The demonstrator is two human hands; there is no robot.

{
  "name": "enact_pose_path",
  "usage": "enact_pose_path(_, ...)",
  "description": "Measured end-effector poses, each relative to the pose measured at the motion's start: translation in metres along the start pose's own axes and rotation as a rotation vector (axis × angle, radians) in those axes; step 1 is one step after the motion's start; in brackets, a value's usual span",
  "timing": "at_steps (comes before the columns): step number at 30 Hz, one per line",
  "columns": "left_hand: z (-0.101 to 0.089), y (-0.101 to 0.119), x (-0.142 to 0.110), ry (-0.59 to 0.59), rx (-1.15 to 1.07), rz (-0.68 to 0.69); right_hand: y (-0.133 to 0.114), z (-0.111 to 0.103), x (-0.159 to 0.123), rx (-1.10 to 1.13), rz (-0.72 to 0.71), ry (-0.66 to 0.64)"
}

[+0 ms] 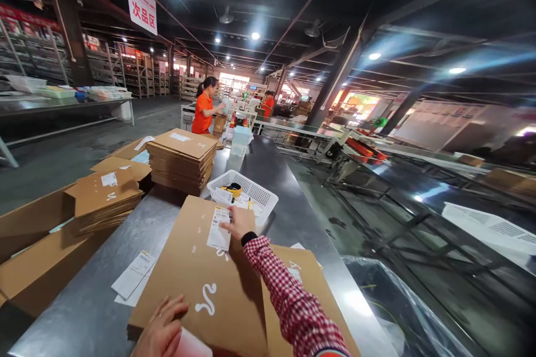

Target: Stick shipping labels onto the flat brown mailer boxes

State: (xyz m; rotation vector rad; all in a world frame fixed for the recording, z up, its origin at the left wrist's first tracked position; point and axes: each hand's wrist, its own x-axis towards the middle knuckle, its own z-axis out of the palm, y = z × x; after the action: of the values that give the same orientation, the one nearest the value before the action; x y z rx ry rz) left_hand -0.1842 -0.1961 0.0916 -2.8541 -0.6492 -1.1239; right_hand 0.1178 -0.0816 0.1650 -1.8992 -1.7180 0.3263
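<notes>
Steel racking (33, 50) runs along the far left, with a conveyor frame (360, 148) off to the right and a hanging sign (141, 4) reading 次品区, i.e. defective goods area. Two co-workers in orange shirts (205, 112) (268, 105) stand at the far end, apart from the near hands. Long steel-topped table (94, 273) runs away from the camera, with an open cardboard carton (33, 248) at its left side. Two stacks of flat kraft mailers sit on or beside it: far stack (182, 159), left stack (103, 201), each with a white label on its top piece. White plastic crate (251, 185) is just beyond the near work, yellow tape roll (233, 189) inside. Near the middle, a flat kraft mailer (196, 284) overlaps a second one (304, 290). The near mailer has a white label (219, 228) on it, and two loose label sheets (134, 274) lie on the steel to its left, so some labels are placed and some are not. Right hand (237, 223), red-checked sleeve (293, 295), lies flat on the label, no closed grip. Left hand (161, 329) rests open on the mailer's near edge. White squiggle print shows on the mailer, no brand readable, label text too small to read
</notes>
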Motion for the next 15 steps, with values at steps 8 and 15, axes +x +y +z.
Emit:
enact_pose_path(8,0.012,-0.016,-0.009,-0.051,-0.037,0.033,-0.006,0.032,-0.010,-0.232,-0.104,-0.055)
enact_pose_path(15,0.009,-0.028,-0.033,-0.064,0.089,-0.012,0.013,0.007,-0.004,-0.143,0.266,-0.058)
